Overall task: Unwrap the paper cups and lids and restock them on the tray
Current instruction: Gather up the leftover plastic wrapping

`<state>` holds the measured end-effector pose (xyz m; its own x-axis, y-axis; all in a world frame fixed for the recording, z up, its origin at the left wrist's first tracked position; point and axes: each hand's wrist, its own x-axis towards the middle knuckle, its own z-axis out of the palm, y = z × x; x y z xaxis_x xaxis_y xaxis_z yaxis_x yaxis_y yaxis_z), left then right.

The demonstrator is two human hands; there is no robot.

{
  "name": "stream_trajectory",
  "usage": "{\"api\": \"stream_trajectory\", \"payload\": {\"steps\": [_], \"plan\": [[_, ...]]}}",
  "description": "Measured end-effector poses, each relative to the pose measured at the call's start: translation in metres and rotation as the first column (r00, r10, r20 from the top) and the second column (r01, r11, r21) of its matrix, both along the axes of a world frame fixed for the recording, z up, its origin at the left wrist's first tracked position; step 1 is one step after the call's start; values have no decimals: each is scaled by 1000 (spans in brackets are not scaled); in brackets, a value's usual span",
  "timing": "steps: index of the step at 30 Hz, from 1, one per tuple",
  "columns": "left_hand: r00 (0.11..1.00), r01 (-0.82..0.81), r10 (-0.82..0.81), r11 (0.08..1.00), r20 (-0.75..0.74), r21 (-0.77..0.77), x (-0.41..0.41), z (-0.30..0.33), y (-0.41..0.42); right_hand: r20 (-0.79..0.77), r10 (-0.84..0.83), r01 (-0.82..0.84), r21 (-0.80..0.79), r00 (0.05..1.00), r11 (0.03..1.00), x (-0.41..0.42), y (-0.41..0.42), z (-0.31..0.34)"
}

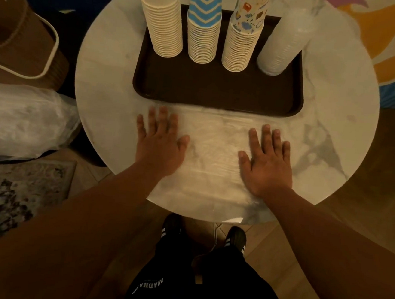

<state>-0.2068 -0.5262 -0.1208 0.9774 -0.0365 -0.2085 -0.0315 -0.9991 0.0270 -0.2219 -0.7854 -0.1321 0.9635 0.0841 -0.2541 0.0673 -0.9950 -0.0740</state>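
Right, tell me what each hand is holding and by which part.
Nothing is gripped. The left hand and right hand lie flat, fingers straight, pressing on the clear plastic wrap spread on the table.

table: round white marble top (333,128)
basket: brown, white-rimmed, far left (21,43)
rug: speckled, lower left (6,198)

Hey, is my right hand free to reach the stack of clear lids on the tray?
Probably yes. The right hand lies flat and holds nothing on the clear plastic wrap, and only bare dark brown tray lies between it and the clear lid stack.
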Motion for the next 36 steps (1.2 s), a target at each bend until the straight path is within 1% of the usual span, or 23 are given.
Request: {"api": "stream_trajectory", "payload": {"steps": [1,2,4,5,6,8,11,14,17,19,20,21,23,24,25,26,29,31,32,33,34,35,36], "plan": [[998,42,-41,998,45,-38,-3,4,-17,0,-3,3,0,1000,1000,0,1,1],[990,129,-123,987,70,-99,-9,5,-35,3,-5,5,3,1000,1000,0,1,1],[937,347,-347,921,31,-178,-28,3,-70,11,-3,3,1,1000,1000,-1,0,0],[903,423,-430,892,-11,-162,-36,0,-80,14,3,-3,-1,1000,1000,-1,-1,0],[880,466,-473,877,-41,-118,-40,-4,-81,16,8,-8,0,1000,1000,-1,-1,0],[892,448,-450,893,-42,-51,-40,-10,-65,14,14,-14,7,1000,1000,-1,-2,0],[956,290,-291,956,-21,-34,-41,-13,-19,-2,15,-15,-1,1000,1000,-1,-2,3],[988,152,-153,988,-33,-29,-46,-11,19,-22,14,-14,-11,1000,1000,-1,-2,4],[986,143,-143,990,-85,-15,-45,-7,30,-63,30,-30,2,998,1000,1,-3,5],[973,228,-229,973,-26,-33,-43,2,29,-13,115,-113,88,993,990,-1,-8,13],[944,331,-330,941,25,-65,-43,7,28,57,199,-205,142,978,968,-5,-10,19],[887,461,-456,881,66,-110,-45,11,26,122,296,-314,181,947,932,-12,-13,25],[724,689,-679,705,123,-166,-50,13,25,220,465,-507,200,857,839,-28,-22,30],[659,751,-742,640,123,-162,-53,12,25,237,514,-559,194,824,806,-36,-26,31],[621,783,-775,604,118,-148,-55,12,25,233,539,-582,191,809,791,-43,-31,29],[605,795,-786,590,126,-138,-55,11,26,229,548,-589,197,805,784,-47,-37,28],[594,805,-791,580,149,-128,-56,14,26,240,550,-599,256,800,759,-53,-53,21],[588,807,-798,570,129,-154,-55,17,26,275,550,-613,288,789,736,-55,-56,21],[595,798,-798,572,98,-188,-55,18,28,288,518,-591,312,805,744,-55,-56,23],[615,773,-787,588,52,-238,-54,18,30,296,450,-534,350,843,770,-55,-55,26],[643,730,-766,615,-7,-299,-53,19,34,291,344,-441,409,893,799,-53,-54,29],[681,675,-731,649,-41,-351,-51,21,39,260,212,-317,481,942,817,-50,-52,34],[722,627,-689,688,-58,-366,-49,23,44,201,77,-177,547,977,818,-45,-51,37]]}}
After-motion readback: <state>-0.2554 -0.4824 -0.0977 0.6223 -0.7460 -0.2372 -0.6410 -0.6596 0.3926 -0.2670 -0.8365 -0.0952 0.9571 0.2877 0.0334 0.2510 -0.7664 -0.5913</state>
